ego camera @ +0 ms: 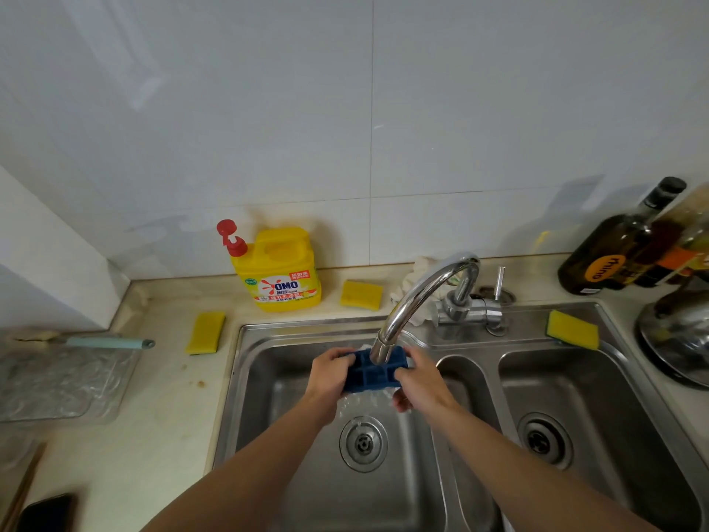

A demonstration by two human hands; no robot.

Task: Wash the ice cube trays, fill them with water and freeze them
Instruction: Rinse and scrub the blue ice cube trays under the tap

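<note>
Tray, blue, sits directly beneath the spout of the tap, over the sink basin. The left grip is curled round the tray's left end, and the right grip is curled round its right end. Water spills off the tray's near edge below the tap. A detergent bottle stands left of and behind the tap. One sponge lies far left of the tap, a second sponge just left of it, and a third sponge to its right.

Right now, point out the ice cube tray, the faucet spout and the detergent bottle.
ice cube tray (369, 378), head view, blue grid centre
faucet spout (410, 301), head view, chrome arch
detergent bottle (286, 288), head view, front label
</note>
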